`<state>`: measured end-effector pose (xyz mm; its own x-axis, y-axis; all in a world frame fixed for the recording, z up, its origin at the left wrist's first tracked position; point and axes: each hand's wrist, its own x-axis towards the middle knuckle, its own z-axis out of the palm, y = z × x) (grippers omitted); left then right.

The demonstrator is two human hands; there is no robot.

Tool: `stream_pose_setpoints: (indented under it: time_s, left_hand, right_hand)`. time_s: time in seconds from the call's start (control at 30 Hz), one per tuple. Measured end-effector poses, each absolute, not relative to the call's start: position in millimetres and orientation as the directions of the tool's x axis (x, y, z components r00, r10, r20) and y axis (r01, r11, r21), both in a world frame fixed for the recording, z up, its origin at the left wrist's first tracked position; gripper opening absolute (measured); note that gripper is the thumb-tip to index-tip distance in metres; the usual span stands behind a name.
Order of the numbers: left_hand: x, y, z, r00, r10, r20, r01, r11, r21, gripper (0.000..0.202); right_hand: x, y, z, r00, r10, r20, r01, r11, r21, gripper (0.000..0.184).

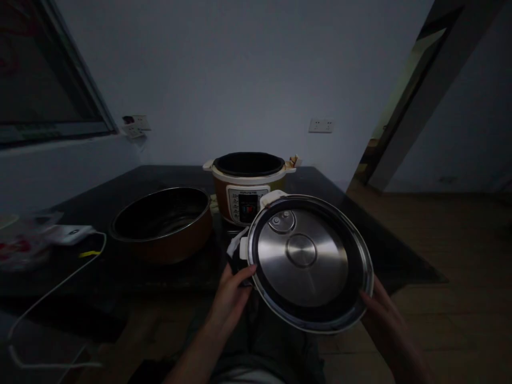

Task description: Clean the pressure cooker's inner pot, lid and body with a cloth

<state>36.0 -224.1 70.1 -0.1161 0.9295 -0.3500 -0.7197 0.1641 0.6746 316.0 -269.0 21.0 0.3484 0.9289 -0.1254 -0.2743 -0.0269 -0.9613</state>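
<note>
I hold a round pressure-cooker lid with its shiny metal underside facing me, tilted up in front of my lap. My left hand grips its left edge by the white handle, fingers curled. My right hand holds the lower right rim, fingers wrapped behind it. Behind the lid, the open electric pressure cooker stands on the dark table, its control panel facing me. A wide brown inner pot sits to the cooker's left.
A white charger and cable lie at the table's left, beside a plastic bag. Wall sockets sit behind. A doorway opens at right, with wooden floor beyond the table.
</note>
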Motion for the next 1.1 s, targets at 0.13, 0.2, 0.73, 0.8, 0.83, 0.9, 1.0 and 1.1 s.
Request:
stream_pose_setpoints:
  time_s: [0.13,0.2,0.73,0.8,0.83,0.9,1.0,1.1]
  left_hand:
    - [1.9,-241.7,61.9,-0.233,0.892,-0.388,-0.698,0.125,0.705,0.049]
    - [-8.2,-245.7,57.4,-0.262,0.881,-0.393,-0.697,0.109,0.709,0.049]
    - [-37.7,-239.7,33.9,-0.332,0.876,-0.35,-0.67,0.042,0.741,0.047]
    - [-38.7,-238.0,33.4,-0.336,0.874,-0.35,-0.671,0.039,0.74,0.045]
    - [-39.3,-237.0,32.9,-0.336,0.874,-0.35,-0.675,0.036,0.737,0.043]
    - [-40.3,-234.8,32.1,-0.33,0.877,-0.349,-0.684,0.033,0.729,0.041]
    - [-40.8,-231.4,32.2,-0.321,0.883,-0.342,-0.693,0.028,0.721,0.039]
    - [-40.8,-228.9,33.2,-0.321,0.887,-0.332,-0.689,0.022,0.724,0.04]
  right_hand:
    - [285.7,-270.6,19.1,0.231,0.96,-0.16,-0.347,-0.072,-0.935,0.074]
    - [275.4,-268.5,16.5,0.206,0.964,-0.167,-0.359,-0.085,-0.929,0.077]
    - [243.1,-255.8,7.2,0.104,0.983,-0.148,-0.413,-0.093,-0.906,0.082]
    - [241.7,-254.9,6.5,0.104,0.984,-0.145,-0.413,-0.09,-0.906,0.081]
    - [241.2,-254.5,5.7,0.115,0.983,-0.146,-0.41,-0.087,-0.908,0.08]
    - [240.6,-253.5,3.3,0.145,0.977,-0.155,-0.397,-0.086,-0.914,0.079]
    - [240.9,-251.4,-0.6,0.167,0.971,-0.169,-0.381,-0.094,-0.92,0.079]
    - [242.0,-249.2,-1.3,0.147,0.976,-0.158,-0.377,-0.092,-0.922,0.081]
